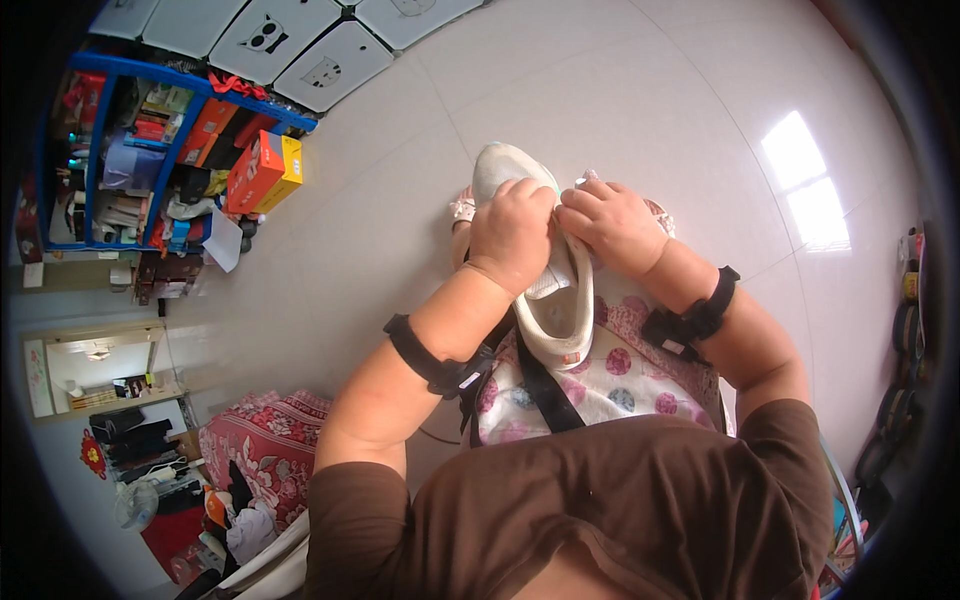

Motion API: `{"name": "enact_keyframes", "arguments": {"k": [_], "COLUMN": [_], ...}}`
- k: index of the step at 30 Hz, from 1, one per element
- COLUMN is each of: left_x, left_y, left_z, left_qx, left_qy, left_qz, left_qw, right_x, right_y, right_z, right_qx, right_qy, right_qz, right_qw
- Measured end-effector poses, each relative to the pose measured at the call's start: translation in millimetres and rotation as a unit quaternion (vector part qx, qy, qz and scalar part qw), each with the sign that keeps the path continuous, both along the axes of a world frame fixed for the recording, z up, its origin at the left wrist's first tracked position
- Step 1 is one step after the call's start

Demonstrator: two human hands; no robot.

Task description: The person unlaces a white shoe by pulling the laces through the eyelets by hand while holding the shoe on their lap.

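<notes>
A white sneaker (pixel 502 166) lies lengthwise over my lap, its toe pointing away from me and its open collar towards me. My left hand (pixel 511 234) is closed over the upper on the left side, fingers curled near the lacing area. On the opposite edge, my right hand (pixel 616 225) pinches the upper, with fingertips close to the left hand's. Both hands hide the middle of the shoe, so whether a lace is between the fingers cannot be seen. Polka-dot fabric (pixel 619 361) covers my lap beneath the heel.
Blue shelving (pixel 201 97) packed with goods stands at left, an orange-and-yellow box (pixel 259 176) at its edge. White cabinets (pixel 330 67) with cat drawings are beyond. Feet in sandals (pixel 463 206) rest on the tiled floor (pixel 375 202). A red floral cover (pixel 270 450) lies lower left.
</notes>
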State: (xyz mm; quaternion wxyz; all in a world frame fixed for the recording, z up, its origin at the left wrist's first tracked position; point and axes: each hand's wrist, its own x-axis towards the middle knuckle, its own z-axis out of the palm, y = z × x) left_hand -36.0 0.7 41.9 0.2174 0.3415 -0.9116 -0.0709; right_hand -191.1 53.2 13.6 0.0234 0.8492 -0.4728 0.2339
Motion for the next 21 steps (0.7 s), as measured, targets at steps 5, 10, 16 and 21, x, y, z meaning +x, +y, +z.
{"name": "enact_keyframes", "arguments": {"k": [5,10,16,21], "left_x": [15,30,47,64], "left_y": [-4,-4,7,11], "left_z": [8,18,9,-15], "left_qx": [0.173,0.286,0.305,0.421], "left_qy": [0.015,0.079,0.178,0.26], "left_qz": [0.025,0.005,0.054,0.11], "left_qw": [0.984,0.955,0.934,0.862], "right_x": [-8,-12,-12,-13], "right_y": [8,13,15,17], "right_z": [-3,-10,-11,-12], "right_qx": [-0.018,0.034,0.05,0.13], "right_qy": [-0.026,-0.092,-0.136,-0.16], "right_qz": [0.034,0.006,-0.012,-0.064], "right_qw": [0.999,0.995,0.989,0.976]}}
